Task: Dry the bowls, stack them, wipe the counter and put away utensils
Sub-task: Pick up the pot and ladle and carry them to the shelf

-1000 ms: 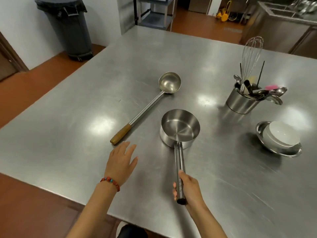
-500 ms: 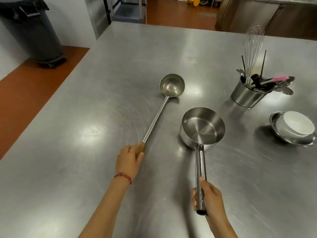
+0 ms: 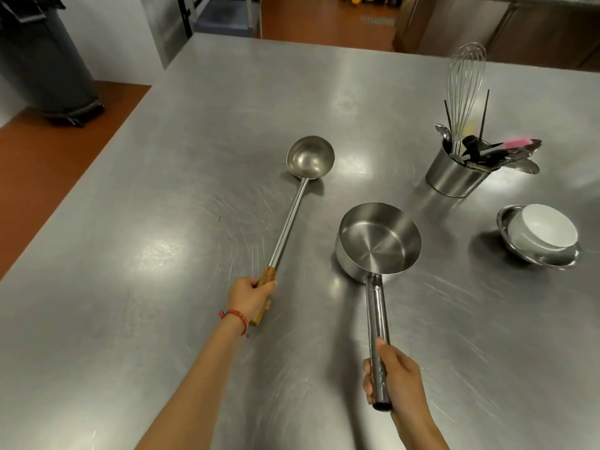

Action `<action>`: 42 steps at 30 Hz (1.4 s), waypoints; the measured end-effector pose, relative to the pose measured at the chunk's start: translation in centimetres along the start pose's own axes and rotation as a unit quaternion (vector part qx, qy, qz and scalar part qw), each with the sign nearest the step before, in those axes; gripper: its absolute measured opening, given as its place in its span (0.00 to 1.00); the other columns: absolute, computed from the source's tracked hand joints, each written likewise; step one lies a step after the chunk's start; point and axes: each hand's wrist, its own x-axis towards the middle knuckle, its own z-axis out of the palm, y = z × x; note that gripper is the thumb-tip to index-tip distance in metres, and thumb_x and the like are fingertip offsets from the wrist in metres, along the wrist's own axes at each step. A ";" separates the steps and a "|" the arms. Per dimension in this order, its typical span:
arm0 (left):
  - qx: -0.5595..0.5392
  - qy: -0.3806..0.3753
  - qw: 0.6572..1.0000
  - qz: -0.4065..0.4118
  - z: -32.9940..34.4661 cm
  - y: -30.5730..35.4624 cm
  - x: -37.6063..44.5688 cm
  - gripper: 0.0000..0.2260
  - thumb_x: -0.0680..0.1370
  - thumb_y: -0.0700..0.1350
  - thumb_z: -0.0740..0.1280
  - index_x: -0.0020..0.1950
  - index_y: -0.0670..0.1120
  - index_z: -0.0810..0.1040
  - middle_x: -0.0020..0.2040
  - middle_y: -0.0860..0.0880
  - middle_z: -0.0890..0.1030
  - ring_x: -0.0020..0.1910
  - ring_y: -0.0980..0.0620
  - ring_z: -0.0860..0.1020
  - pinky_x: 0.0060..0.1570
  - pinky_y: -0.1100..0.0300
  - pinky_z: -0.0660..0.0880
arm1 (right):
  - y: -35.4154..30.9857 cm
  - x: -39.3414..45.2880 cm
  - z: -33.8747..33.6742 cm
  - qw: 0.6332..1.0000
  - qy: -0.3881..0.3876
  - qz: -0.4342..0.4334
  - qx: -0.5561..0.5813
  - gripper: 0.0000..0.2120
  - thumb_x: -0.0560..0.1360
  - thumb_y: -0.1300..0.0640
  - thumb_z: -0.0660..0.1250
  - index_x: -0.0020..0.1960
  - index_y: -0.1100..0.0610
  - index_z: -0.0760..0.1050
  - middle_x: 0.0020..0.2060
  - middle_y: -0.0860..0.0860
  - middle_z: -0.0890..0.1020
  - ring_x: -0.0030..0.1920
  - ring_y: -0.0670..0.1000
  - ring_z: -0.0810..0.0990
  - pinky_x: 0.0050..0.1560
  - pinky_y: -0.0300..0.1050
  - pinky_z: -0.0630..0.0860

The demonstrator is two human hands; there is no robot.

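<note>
A long steel ladle (image 3: 293, 209) with a wooden grip lies across the middle of the steel counter (image 3: 162, 196), its bowl pointing away from me. My left hand (image 3: 248, 295) grips that wooden end. To its right stands a small steel saucepan (image 3: 378, 240), and my right hand (image 3: 391, 381) holds the near end of its long handle. At the right, a white bowl (image 3: 545, 230) sits inside a steel bowl (image 3: 506, 222). Behind them a steel utensil holder (image 3: 453, 175) carries a whisk (image 3: 466, 82), spoons and a pink-handled tool.
A grey wheeled bin (image 3: 42, 60) stands on the red-brown floor at the far left. Steel cabinets (image 3: 506, 27) run along the back right. The counter's left edge slants from the far middle toward the near left.
My left hand, open above the counter a second ago, reached the ladle's wooden grip and has closed around it. My right hand has stayed on the saucepan handle. The camera tilted a little.
</note>
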 end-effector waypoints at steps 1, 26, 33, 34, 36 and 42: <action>-0.081 -0.036 0.996 -0.033 0.2 0.3 -0.4 0.07 0.73 0.39 0.69 0.36 0.41 0.74 0.32 0.43 0.75 0.23 0.51 0.78 0.28 0.57 0.79 | 0.0 -0.1 0.0 1.000 0.001 -0.002 -0.004 0.12 0.78 0.55 0.60 0.39 0.61 0.71 0.24 0.55 0.76 0.19 0.54 0.72 0.18 0.39 0.69; -0.252 0.021 0.967 -0.018 1.0 -6.2 -17.1 0.12 0.79 0.45 0.60 0.38 0.40 0.72 0.22 0.48 0.73 0.15 0.54 0.69 0.16 0.67 0.66 | 0.7 -4.8 -3.5 0.991 -0.118 -0.041 -0.045 0.12 0.77 0.54 0.60 0.39 0.60 0.71 0.25 0.55 0.76 0.18 0.52 0.70 0.19 0.40 0.68; -0.343 0.137 0.929 -0.021 0.1 -8.5 -24.2 0.12 0.79 0.45 0.61 0.37 0.41 0.72 0.20 0.49 0.73 0.15 0.53 0.68 0.16 0.69 0.64 | 0.9 -6.7 -3.7 0.967 -0.221 -0.041 -0.117 0.11 0.78 0.54 0.60 0.40 0.61 0.70 0.25 0.56 0.75 0.18 0.52 0.70 0.18 0.40 0.68; -0.357 0.155 0.921 -0.021 -0.3 -8.9 -25.2 0.12 0.79 0.45 0.60 0.38 0.40 0.72 0.20 0.49 0.73 0.14 0.53 0.68 0.15 0.69 0.64 | 1.0 -7.1 -3.3 0.963 -0.236 -0.041 -0.126 0.11 0.78 0.54 0.60 0.40 0.61 0.70 0.24 0.55 0.75 0.19 0.52 0.70 0.18 0.40 0.68; -0.368 0.193 0.910 -0.017 -1.4 -9.8 -27.3 0.12 0.79 0.44 0.60 0.38 0.39 0.72 0.20 0.48 0.72 0.14 0.54 0.67 0.15 0.68 0.64 | 1.4 -8.0 -2.0 0.951 -0.270 -0.042 -0.145 0.12 0.77 0.54 0.60 0.39 0.61 0.69 0.24 0.54 0.75 0.19 0.52 0.70 0.18 0.40 0.68; -0.389 0.295 0.872 -0.032 -5.8 -14.0 -32.7 0.13 0.79 0.45 0.60 0.39 0.38 0.72 0.23 0.46 0.72 0.15 0.53 0.68 0.15 0.68 0.64 | 3.7 -11.4 4.2 0.904 -0.379 -0.053 -0.188 0.11 0.78 0.56 0.60 0.39 0.61 0.69 0.24 0.54 0.75 0.18 0.51 0.70 0.17 0.39 0.68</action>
